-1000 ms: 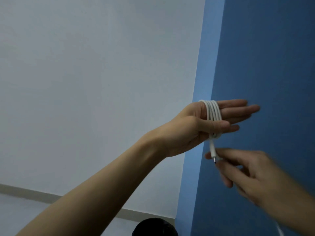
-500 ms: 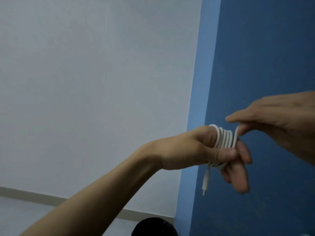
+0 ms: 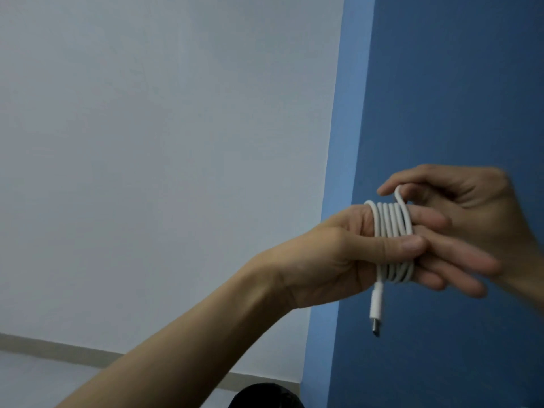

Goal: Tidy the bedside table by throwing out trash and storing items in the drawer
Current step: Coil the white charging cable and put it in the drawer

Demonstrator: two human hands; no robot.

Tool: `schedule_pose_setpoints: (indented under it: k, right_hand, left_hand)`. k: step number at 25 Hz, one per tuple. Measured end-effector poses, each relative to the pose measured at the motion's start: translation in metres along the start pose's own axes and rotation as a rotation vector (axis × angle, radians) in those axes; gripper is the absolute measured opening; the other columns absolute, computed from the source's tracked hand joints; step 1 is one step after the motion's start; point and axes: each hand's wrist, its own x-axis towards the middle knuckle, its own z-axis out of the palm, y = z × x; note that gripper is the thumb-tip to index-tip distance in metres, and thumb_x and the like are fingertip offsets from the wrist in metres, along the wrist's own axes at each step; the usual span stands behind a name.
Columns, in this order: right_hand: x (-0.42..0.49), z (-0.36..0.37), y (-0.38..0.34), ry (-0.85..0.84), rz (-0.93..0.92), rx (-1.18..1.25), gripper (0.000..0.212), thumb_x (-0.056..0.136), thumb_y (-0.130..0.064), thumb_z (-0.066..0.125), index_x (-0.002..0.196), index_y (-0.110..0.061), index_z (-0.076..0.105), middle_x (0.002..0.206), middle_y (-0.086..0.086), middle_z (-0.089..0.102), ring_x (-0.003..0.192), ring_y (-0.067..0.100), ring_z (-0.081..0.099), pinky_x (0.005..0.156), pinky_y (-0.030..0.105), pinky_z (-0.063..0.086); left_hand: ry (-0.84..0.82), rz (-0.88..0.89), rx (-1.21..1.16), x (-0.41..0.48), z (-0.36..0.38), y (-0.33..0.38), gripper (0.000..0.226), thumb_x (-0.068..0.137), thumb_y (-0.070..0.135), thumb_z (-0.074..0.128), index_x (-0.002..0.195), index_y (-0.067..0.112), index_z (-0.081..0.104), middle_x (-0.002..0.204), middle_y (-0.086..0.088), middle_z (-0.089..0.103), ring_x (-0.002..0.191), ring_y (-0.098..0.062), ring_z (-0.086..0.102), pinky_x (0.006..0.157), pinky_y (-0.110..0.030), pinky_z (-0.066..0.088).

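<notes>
A white charging cable (image 3: 393, 228) is wound in several loops around the fingers of my left hand (image 3: 338, 254), whose thumb presses the coil down. One plug end hangs below the hand. My right hand (image 3: 477, 207) is at the top right of the coil, pinching the free strand of the cable between thumb and forefinger just above the loops. Both hands are raised in front of the walls. The bedside table and the drawer are out of view.
A pale grey wall (image 3: 162, 142) fills the left, a blue wall (image 3: 456, 83) the right, meeting at a corner. A skirting board (image 3: 59, 347) runs along the bottom left. A dark rounded object (image 3: 265, 397) shows at the bottom edge.
My right hand went from the plug end below the coil up over my left hand, laying another loop of cable on it. The coil has grown wider.
</notes>
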Motion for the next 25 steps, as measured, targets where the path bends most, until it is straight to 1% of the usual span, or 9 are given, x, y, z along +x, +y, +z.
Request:
schedule_pose_setpoints:
  k: [2,6,9,12,16,18,21,23,25]
  right_hand:
    - [-0.006,0.006,0.004,0.027,0.136,0.079,0.02,0.081,-0.01,0.057,0.068,-0.018,0.069,0.067,0.019,0.064,0.058,0.037,0.06,0.044,0.029,0.051]
    - [-0.021,0.025,0.009,-0.031,0.433,0.326,0.04,0.078,0.002,0.047,0.039,-0.002,0.057,0.039,0.015,0.036,0.03,0.018,0.039,0.029,0.014,0.035]
    - [-0.028,0.023,0.005,-0.184,0.46,0.391,0.012,0.058,-0.017,0.065,0.046,-0.013,0.066,0.036,0.006,0.054,0.035,0.008,0.053,0.043,0.019,0.046]
    - [-0.03,0.017,-0.003,-0.285,0.47,0.575,0.027,0.052,-0.057,0.069,0.061,-0.033,0.069,0.061,0.001,0.07,0.06,0.014,0.067,0.06,0.025,0.053]
    - [-0.027,0.02,-0.006,-0.141,0.423,0.486,0.025,0.079,-0.032,0.062,0.055,-0.04,0.067,0.055,-0.001,0.062,0.053,0.019,0.061,0.052,0.022,0.05]
    - [-0.025,0.023,-0.012,-0.083,0.35,0.45,0.013,0.065,-0.053,0.071,0.061,-0.042,0.068,0.061,0.014,0.051,0.06,0.029,0.049,0.061,0.034,0.043]
    - [-0.028,0.022,-0.016,-0.065,0.318,0.415,0.041,0.056,-0.072,0.064,0.071,-0.034,0.07,0.065,0.02,0.048,0.066,0.032,0.044,0.063,0.053,0.038]
    - [-0.03,0.022,-0.016,-0.048,0.318,0.306,0.05,0.064,-0.076,0.052,0.075,-0.029,0.067,0.054,0.014,0.051,0.058,0.032,0.042,0.061,0.053,0.043]
    - [-0.031,0.024,-0.013,0.0,0.305,0.173,0.049,0.071,-0.074,0.042,0.074,-0.03,0.063,0.051,0.011,0.055,0.053,0.03,0.042,0.057,0.041,0.043]
  left_hand:
    - [0.038,0.036,0.047,0.002,0.001,-0.001,0.026,0.087,-0.007,0.033,0.091,0.012,0.051,0.096,-0.049,0.051,0.084,-0.027,0.058,0.073,-0.018,0.052]
    - [0.067,0.016,0.083,0.001,-0.006,-0.005,0.025,0.088,-0.007,0.034,0.09,0.012,0.049,0.081,-0.012,0.065,0.073,-0.016,0.065,0.073,-0.02,0.051]
    - [0.072,-0.005,0.098,-0.002,-0.008,-0.006,0.028,0.086,-0.009,0.031,0.086,0.013,0.049,0.061,0.008,0.057,0.055,-0.006,0.056,0.066,-0.019,0.046]
    - [0.039,-0.025,0.079,-0.001,-0.007,0.0,0.037,0.08,-0.014,0.03,0.079,0.018,0.048,0.057,0.011,0.047,0.049,-0.003,0.043,0.06,-0.02,0.035]
    - [-0.011,-0.035,0.042,0.002,-0.004,0.008,0.04,0.072,-0.017,0.029,0.077,0.018,0.047,0.057,0.011,0.048,0.049,-0.002,0.042,0.056,-0.016,0.039]
    - [-0.035,-0.039,0.027,0.002,-0.003,0.009,0.04,0.073,-0.016,0.029,0.076,0.018,0.048,0.057,0.01,0.05,0.049,-0.003,0.044,0.055,-0.016,0.042]
    - [-0.062,-0.003,0.027,0.005,-0.005,0.007,0.029,0.08,-0.011,0.036,0.077,0.016,0.047,0.057,0.008,0.058,0.052,-0.005,0.053,0.059,-0.017,0.046]
    - [-0.065,0.059,-0.025,0.006,-0.005,0.008,0.009,0.079,0.002,0.043,0.075,0.01,0.045,0.057,0.0,0.064,0.054,-0.011,0.06,0.062,-0.02,0.05]
    - [0.075,0.022,-0.075,0.009,-0.001,0.01,0.022,0.082,0.014,0.038,0.066,0.005,0.05,0.051,-0.01,0.063,0.049,-0.018,0.061,0.059,-0.021,0.051]
